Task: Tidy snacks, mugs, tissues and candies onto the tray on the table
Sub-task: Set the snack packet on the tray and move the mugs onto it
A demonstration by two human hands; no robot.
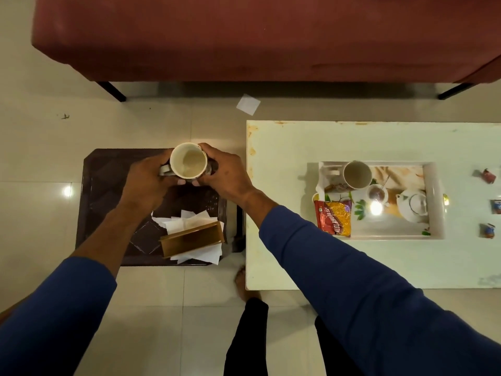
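A mug (189, 163) with a cream inside is held upright above the dark side stool (108, 185). My left hand (146, 183) wraps its handle side and my right hand (226, 172) grips the other side. The white tray (435, 202) sits on the white table (298, 261) to the right. In the tray stand a second mug (356, 175) and a red and yellow snack packet (334, 217). Three wrapped candies (486, 175) (496, 207) (486, 230) lie on the table right of the tray. A tan tissue holder (192, 238) with white tissues (187, 221) rests on the stool.
A red sofa (257, 36) with black legs runs along the far side. One white tissue (248, 104) lies on the tiled floor between sofa and table. My legs and a bare foot (241, 280) are beside the table's near left corner.
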